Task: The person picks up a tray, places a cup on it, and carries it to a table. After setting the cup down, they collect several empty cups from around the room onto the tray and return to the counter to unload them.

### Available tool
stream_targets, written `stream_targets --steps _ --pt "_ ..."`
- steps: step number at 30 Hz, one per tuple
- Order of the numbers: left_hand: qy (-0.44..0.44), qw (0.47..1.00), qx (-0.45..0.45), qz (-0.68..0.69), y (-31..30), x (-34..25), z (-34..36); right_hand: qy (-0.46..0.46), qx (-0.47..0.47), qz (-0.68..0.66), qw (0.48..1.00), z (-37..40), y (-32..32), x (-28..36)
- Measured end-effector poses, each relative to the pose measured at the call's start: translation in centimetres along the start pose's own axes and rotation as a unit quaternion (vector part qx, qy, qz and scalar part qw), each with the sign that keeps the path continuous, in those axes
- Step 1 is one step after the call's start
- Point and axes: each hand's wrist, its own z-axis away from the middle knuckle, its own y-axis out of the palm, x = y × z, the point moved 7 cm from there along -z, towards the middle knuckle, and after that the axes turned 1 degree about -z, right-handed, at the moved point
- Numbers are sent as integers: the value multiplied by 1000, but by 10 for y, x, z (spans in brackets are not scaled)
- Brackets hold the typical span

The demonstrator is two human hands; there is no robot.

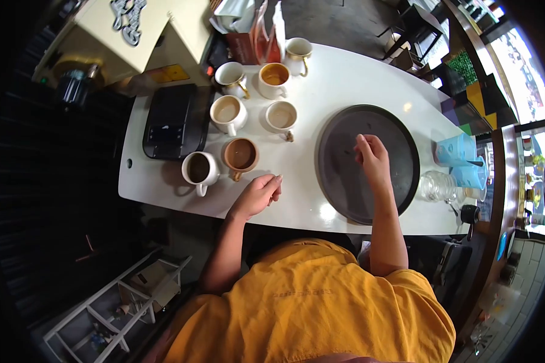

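Observation:
My left hand (259, 195) is over the table's near edge, its fingers curled together with nothing visible in them. Beside it stands a brown mug (241, 155), and farther left a white mug with a dark inside (201, 169). My right hand (374, 158) is above a round dark tray (339, 175), fingers folded in, nothing showing between them. Farther back are a cream mug (228, 115), a speckled mug (281, 116), a mug with an amber inside (274, 80), and two white mugs with gold handles, one left (230, 75) and one behind (298, 55).
A black scale (172, 121) lies on the white table (309, 206) at left, by a cream machine (145, 36). Bags (257, 42) stand at the back. Blue cups (457, 151) and clear glasses (437, 186) are to the right of the tray.

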Motion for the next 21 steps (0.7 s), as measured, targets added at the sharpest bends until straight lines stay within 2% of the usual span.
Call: stream_targets --steps 1,2,3,4,5,6,7,8,9,11,12,15,18,21 --pt "14 1000 5 -1 9 -9 -5 -15 -42 43 998 0 -23 -3" --pt "28 1000 9 -2 19 -16 -10 -17 -45 40 998 2 -41 -7" --pt "28 1000 10 -5 28 -18 -16 -58 -92 175 978 10 -64 -5" --pt "32 999 -7 -15 35 -20 -23 -97 -137 306 937 17 -82 -1" --pt "35 999 -24 -26 43 -20 -30 -96 -138 302 938 23 -95 -7" --pt "33 999 -24 -31 54 -20 -35 -138 -191 410 881 33 -109 -4" --pt "30 995 -70 -59 59 -20 -41 -177 -241 510 806 39 -120 -1" --pt "26 989 -116 -87 64 -18 -45 -174 -242 506 810 37 -132 -6" --pt "23 989 -116 -94 74 -15 -50 -170 -242 498 815 35 -142 -12" --pt "-10 970 -175 -170 83 -8 -59 -169 -227 491 824 30 -156 -22" --pt "-11 969 -177 -174 89 -7 -62 -168 -227 487 827 27 -161 -26" --pt "7 939 -285 -191 88 -4 -62 -153 -197 435 865 14 -169 -39" --pt "16 934 -300 -192 89 3 -60 -105 -182 373 904 6 -177 -51" --pt "42 916 -346 -201 95 -6 -52 -100 -165 318 928 5 -178 -50"
